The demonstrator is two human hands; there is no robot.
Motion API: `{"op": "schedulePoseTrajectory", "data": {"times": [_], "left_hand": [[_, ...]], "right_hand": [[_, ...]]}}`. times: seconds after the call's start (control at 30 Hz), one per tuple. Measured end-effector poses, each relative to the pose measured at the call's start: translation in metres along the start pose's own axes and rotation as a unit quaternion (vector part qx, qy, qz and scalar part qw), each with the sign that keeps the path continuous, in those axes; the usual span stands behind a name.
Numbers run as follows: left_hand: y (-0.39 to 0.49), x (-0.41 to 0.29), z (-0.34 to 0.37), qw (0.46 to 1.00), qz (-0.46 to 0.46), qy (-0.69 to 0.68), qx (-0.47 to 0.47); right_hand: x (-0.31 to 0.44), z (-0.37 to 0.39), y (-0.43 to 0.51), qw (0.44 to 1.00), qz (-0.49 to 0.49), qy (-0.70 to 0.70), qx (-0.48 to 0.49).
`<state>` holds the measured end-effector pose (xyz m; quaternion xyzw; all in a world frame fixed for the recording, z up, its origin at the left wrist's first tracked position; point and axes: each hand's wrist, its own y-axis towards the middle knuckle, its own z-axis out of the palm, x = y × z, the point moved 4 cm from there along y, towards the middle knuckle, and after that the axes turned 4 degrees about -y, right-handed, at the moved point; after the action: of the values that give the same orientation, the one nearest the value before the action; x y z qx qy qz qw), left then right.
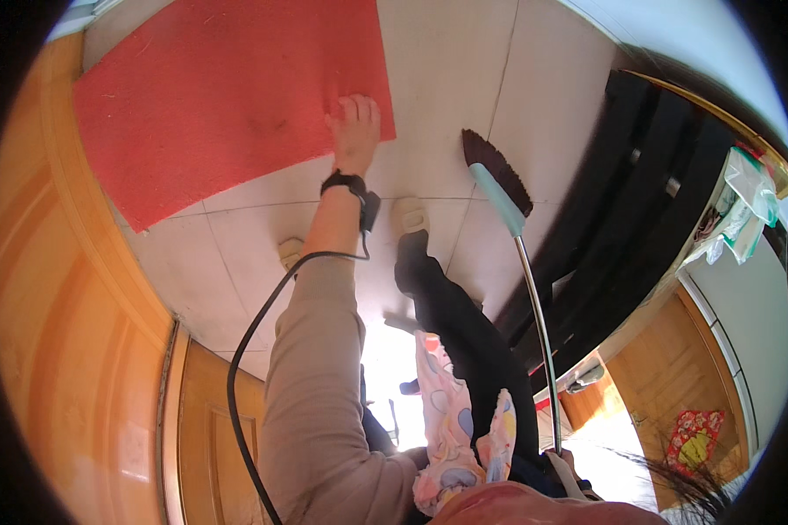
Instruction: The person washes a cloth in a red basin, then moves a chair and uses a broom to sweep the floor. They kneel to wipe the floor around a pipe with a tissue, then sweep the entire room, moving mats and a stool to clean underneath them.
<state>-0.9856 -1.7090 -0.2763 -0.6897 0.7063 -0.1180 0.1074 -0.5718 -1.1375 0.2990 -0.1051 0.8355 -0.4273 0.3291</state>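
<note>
My left hand (354,131) reaches down over the near edge of a red floor mat (230,98), close to its right corner. Its fingers point away from me, slightly bent, and nothing shows in them; whether they touch the mat is hard to tell. At the lower right my right hand (568,462), partly hidden, grips the metal handle of a broom (535,302). The broom's pale blue head (499,197) with dark bristles rests on or just above the tiles, right of the mat.
Light floor tiles (440,85) surround the mat. A wooden door (79,295) stands on the left. Along the right runs a black cabinet (617,216) with plastic bags (748,203) on top. A black cable (236,367) hangs from my left wristband (368,203). My shoe (410,216) stands below the mat.
</note>
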Motion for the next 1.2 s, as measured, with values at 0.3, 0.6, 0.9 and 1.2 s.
{"op": "schedulePoseTrajectory", "data": {"times": [0.3, 0.6, 0.9, 1.2], "left_hand": [[-0.011, 0.027, -0.022, 0.998, 0.062, 0.014, 0.019], [0.004, 0.059, -0.025, 0.974, -0.038, -0.199, 0.1], [-0.153, 0.314, -0.339, 0.789, -0.217, -0.489, -0.301], [-0.365, 0.382, -0.562, 0.782, -0.25, -0.483, -0.304]], "right_hand": [[0.011, 0.019, -0.003, 0.998, 0.028, -0.036, -0.038], [0.048, 0.023, -0.029, 0.991, 0.032, -0.101, -0.076], [0.082, -0.013, -0.138, 0.983, -0.168, -0.006, -0.069], [0.124, -0.01, -0.23, 0.946, -0.25, 0.181, 0.103]]}}
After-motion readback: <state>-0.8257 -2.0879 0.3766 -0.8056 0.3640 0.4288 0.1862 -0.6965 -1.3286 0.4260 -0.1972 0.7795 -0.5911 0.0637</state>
